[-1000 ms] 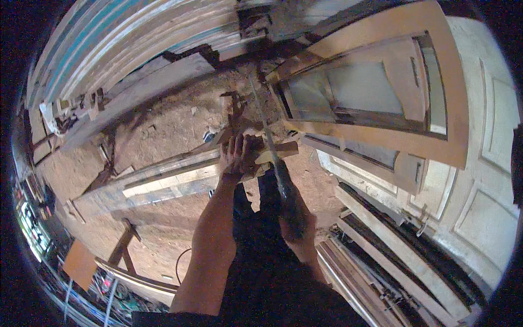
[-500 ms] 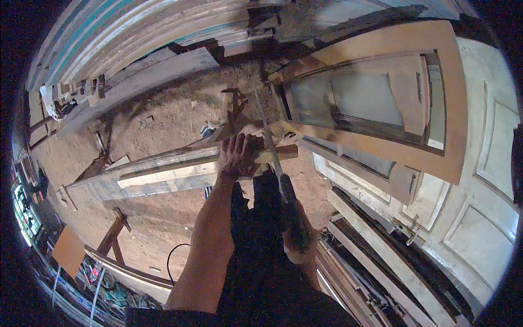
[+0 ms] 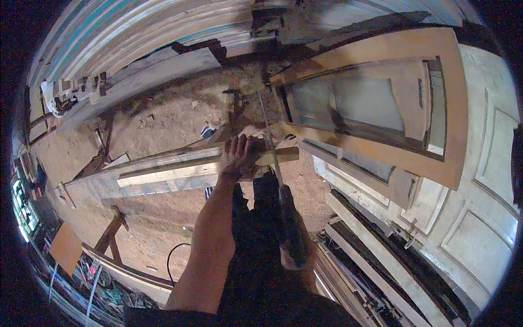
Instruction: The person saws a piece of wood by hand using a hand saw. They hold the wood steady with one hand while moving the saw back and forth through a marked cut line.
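My left hand (image 3: 238, 157) is closed over the top of a narrow wooden board (image 3: 188, 162) and holds it down on a long grey plank (image 3: 101, 187). To the right of those fingers, the thin blade of a handsaw (image 3: 274, 155) crosses the board near its right end (image 3: 287, 155). Lower down, my right hand (image 3: 308, 246) grips the saw's dark handle; the handle and shadow hide most of its fingers. From the handle the blade points away from me. Whether its teeth sit in a cut cannot be made out.
An orange-brown door frame (image 3: 455, 109) with glass leans at the right, beside white panelled doors (image 3: 479, 234). Long boards (image 3: 376, 253) lie below them. Stacked planks (image 3: 125, 38) line the far left. A wooden trestle (image 3: 113, 234) stands on the dirt floor (image 3: 163, 212).
The saw and my right hand have drawn back a little toward me. My left hand keeps its place on the board.
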The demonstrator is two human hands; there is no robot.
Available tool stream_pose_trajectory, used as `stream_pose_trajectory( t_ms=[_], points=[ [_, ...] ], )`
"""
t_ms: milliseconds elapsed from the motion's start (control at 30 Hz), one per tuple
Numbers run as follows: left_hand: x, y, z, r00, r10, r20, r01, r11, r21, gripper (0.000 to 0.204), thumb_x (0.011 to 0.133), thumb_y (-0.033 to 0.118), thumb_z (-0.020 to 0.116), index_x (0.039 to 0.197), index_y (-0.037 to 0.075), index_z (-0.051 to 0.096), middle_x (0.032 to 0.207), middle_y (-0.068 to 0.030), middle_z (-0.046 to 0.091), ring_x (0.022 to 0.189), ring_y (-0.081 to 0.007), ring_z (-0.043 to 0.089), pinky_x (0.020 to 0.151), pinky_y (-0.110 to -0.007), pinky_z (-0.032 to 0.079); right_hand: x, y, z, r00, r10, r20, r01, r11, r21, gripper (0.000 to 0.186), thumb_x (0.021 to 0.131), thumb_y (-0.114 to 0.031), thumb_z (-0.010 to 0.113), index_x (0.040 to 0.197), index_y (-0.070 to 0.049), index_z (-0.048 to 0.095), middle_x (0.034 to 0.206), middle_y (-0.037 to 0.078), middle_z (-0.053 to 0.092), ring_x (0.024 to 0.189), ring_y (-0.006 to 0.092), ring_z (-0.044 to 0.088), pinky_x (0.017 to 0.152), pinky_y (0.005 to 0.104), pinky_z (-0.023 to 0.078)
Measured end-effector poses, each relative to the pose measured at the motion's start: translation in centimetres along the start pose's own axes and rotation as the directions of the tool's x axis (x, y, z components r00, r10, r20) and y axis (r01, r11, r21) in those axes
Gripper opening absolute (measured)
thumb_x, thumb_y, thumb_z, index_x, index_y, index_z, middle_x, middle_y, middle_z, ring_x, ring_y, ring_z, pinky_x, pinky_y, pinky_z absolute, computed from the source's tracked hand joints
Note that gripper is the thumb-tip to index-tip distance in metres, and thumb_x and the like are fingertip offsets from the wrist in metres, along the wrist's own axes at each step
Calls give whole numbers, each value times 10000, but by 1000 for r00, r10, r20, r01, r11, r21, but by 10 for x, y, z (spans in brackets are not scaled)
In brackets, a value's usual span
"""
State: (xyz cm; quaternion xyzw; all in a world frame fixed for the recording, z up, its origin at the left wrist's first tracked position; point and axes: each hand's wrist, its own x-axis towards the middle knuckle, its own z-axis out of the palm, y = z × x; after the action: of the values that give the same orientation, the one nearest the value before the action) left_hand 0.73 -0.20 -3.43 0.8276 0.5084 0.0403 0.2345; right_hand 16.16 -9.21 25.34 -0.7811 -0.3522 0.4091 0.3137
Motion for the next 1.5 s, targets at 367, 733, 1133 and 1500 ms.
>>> stream_pose_trajectory(
  t_ms=[367, 733, 1133, 1500],
  points=[
    [-9, -1, 14, 1000, 11, 13, -11, 1000, 19, 1083, 632, 480, 767, 1504, 16, 324, 1477, -243, 398, 1385, -433, 352, 1117, -603, 292, -7, -28, -44, 921, 299, 251, -262, 950, -170, 620, 866, -91, 686, 1438, 1, 466, 1148, 135, 701, 988, 152, 676, 813, 309, 522],
    [-10, 6, 12, 999, -52, -13, 53, 989, 136, 1095, 607, 499, 784, 1500, 47, 340, 1487, -203, 387, 1370, -395, 376, 1121, -600, 276, -4, 49, -26, 988, 9, 152, 41, 947, -319, 615, 820, 46, 653, 1412, -4, 495, 1154, 117, 687, 984, 185, 666, 824, 315, 528],
    [3, 11, -9, 997, -53, 64, 46, 993, 111, 1019, 660, 465, 766, 1494, 45, 360, 1454, -205, 433, 1356, -395, 394, 1115, -572, 303, -1, 33, -12, 957, 236, 171, -199, 958, -207, 635, 855, -117, 717, 1430, -37, 459, 1172, 97, 683, 999, 229, 678, 823, 360, 552],
    [-5, 2, 2, 984, 13, -179, 5, 995, 99, 1073, 614, 495, 793, 1477, 25, 362, 1421, -210, 455, 1336, -400, 415, 1090, -592, 327, 3, 8, -15, 878, 401, 260, -428, 902, 52, 739, 812, -117, 742, 1472, -23, 424, 1137, 153, 676, 877, 223, 705, 710, 344, 554]
  ],
)
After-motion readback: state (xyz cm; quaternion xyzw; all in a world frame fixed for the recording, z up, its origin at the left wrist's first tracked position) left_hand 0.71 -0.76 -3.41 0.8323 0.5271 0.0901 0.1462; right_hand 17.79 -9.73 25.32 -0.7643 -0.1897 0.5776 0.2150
